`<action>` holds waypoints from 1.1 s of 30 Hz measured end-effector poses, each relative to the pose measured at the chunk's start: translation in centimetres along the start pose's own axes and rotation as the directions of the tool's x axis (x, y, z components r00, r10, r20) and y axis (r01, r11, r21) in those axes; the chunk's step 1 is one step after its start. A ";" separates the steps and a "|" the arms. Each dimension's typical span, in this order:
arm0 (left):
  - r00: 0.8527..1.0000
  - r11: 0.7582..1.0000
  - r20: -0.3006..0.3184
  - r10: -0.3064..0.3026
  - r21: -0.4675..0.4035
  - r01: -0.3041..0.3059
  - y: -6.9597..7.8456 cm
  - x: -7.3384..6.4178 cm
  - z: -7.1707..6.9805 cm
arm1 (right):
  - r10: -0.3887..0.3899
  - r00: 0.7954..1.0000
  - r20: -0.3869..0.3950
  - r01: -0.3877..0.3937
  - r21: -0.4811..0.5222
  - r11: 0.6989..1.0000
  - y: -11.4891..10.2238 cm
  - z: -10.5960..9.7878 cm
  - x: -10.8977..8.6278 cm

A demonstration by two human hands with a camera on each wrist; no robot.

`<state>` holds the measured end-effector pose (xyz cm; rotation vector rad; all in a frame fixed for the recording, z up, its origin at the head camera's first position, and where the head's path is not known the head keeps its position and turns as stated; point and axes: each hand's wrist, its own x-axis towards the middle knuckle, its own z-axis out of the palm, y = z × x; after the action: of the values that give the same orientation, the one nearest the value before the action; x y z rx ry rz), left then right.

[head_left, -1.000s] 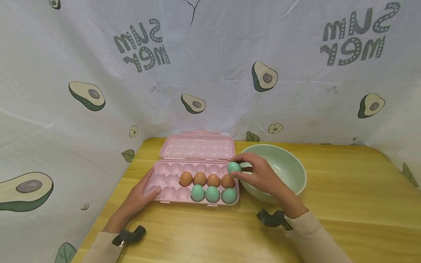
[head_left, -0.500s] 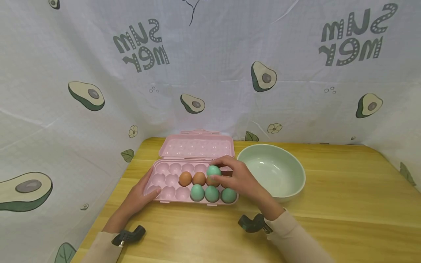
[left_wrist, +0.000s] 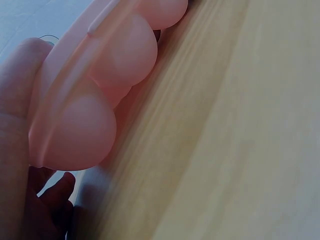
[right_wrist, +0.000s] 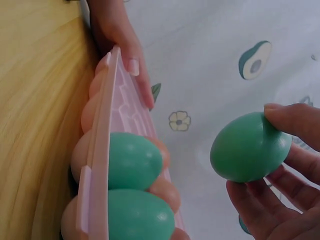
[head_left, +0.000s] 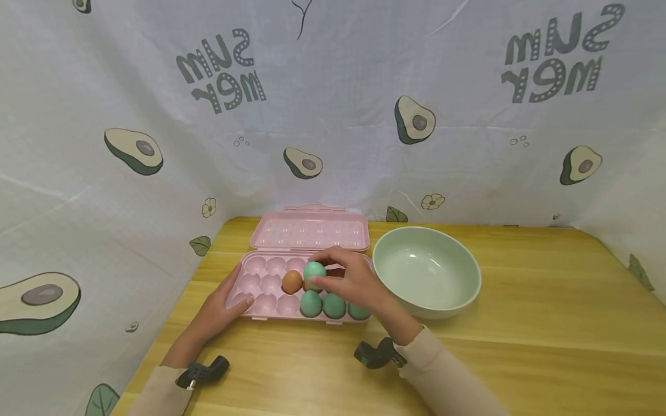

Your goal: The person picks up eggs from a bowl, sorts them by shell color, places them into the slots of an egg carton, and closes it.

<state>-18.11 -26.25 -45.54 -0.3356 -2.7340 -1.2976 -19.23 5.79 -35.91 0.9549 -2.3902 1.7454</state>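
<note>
A pink plastic egg carton (head_left: 262, 303) lies on the table with its lid (head_left: 310, 231) folded back. My left hand (head_left: 218, 309) grips its left end, thumb over the front rim and fingers along the side; in the left wrist view the thumb (left_wrist: 15, 100) lies by the rounded cups (left_wrist: 82, 130). My right hand (head_left: 354, 280) pinches a green egg (right_wrist: 250, 147) between thumb and fingertips, above the carton and apart from it. Green eggs (head_left: 311, 304) sit in the front row. A brown egg (head_left: 292, 282) shows in the middle row; other brown eggs are mostly hidden by my right hand.
A pale green bowl (head_left: 426, 271) stands just right of the carton, nothing visible inside it. The wooden table (head_left: 546, 300) extends to the right and front. A white printed cloth (head_left: 343, 115) hangs behind and at the sides.
My right hand has moved left with the green egg, from beside the bowl at the carton's right end to over its middle. My left hand has stayed on the carton.
</note>
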 end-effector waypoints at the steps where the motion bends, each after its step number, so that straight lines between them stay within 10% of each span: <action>1: 1.000 1.000 0.001 0.000 0.001 0.000 0.0 0.0 0.0 | 0.001 1.000 0.001 -0.001 -0.006 1.000 -0.5 0.2 0.0; 33: 1.000 1.000 0.001 0.010 -0.007 -0.010 -0.2 0.1 0.1 | 0.060 0.998 0.035 -0.060 -0.004 0.998 1.0 4.0 2.0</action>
<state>-18.22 -26.32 -45.72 -0.3502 -2.7252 -1.3054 -20.04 1.55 -37.49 0.9304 -2.4679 1.7584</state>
